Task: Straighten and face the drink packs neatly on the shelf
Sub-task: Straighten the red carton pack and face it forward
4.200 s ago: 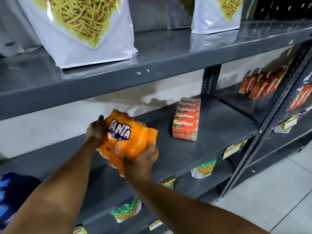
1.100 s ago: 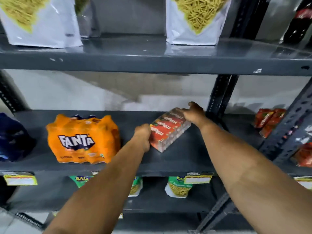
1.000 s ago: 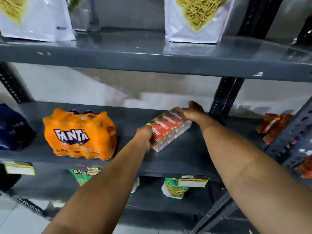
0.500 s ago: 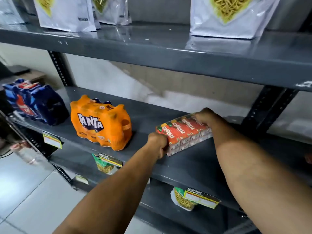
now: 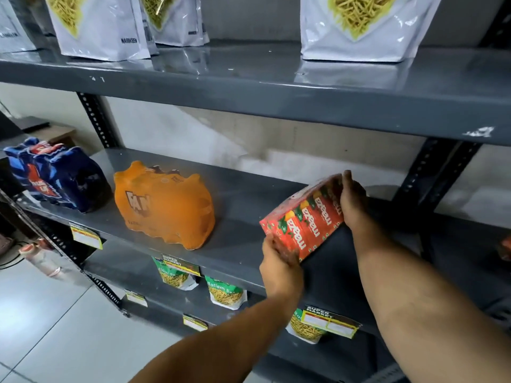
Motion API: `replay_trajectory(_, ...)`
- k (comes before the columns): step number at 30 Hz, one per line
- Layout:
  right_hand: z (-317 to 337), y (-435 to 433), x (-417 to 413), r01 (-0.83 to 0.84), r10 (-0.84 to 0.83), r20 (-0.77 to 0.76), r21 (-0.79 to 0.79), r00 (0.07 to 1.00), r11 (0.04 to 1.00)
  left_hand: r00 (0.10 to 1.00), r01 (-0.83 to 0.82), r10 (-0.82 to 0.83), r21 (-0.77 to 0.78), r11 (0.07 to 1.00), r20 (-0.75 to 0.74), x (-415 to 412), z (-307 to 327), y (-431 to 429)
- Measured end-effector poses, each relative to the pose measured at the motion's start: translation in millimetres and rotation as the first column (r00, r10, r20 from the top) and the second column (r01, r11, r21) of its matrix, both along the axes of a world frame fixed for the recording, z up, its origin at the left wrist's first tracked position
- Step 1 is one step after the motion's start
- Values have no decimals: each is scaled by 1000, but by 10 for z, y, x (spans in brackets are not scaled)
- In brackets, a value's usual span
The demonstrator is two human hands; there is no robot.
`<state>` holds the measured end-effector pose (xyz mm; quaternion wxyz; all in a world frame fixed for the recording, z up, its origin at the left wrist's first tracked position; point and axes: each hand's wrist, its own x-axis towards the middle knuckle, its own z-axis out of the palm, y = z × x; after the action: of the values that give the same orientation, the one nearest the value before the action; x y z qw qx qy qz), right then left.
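On the middle shelf (image 5: 243,194) I'm tilting the red Maaza pack (image 5: 302,218) up off its base, left hand (image 5: 280,265) clamping the near corner and right hand (image 5: 352,200) the far end. The orange Fanta pack (image 5: 166,205) and blue pack (image 5: 55,175) are sitting upright, looking faced, I'd say. This one is still needing setting down square.

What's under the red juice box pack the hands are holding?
The red pack is tilted between both hands; the grey shelf lies beneath. The spot right under it is hidden by the pack and the left hand.
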<state>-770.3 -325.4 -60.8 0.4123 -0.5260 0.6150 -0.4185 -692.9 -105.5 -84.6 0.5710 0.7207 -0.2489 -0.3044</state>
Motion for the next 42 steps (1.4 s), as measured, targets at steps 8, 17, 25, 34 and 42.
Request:
replay_trajectory(8, -151, 29, -411, -75, 46, 269, 102, 962, 992, 958, 246, -254, 74, 966, 133, -262, 78, 219)
replay_trajectory(17, -235, 202, -592, 4, -5, 154, 4, 988, 1000, 939, 341, -342, -44, 939, -20, -207, -15, 272)
replay_trajectory(25, -336, 909, -703, 430, -401, 225, -99, 888, 897, 906, 358, -376, -125, 925, -195, 418, 8, 6)
replay_trajectory(34, -335, 1324, -825, 495, -499, -10, -108, 867, 862, 889, 421, -420, -37, 906, -182, 726, 10, -288)
replay_trajectory(42, -348, 1542, -913, 455, -452, 53, -83, 890, 887, 886, 447, -449, -44, 893, -113, 719, -81, -113)
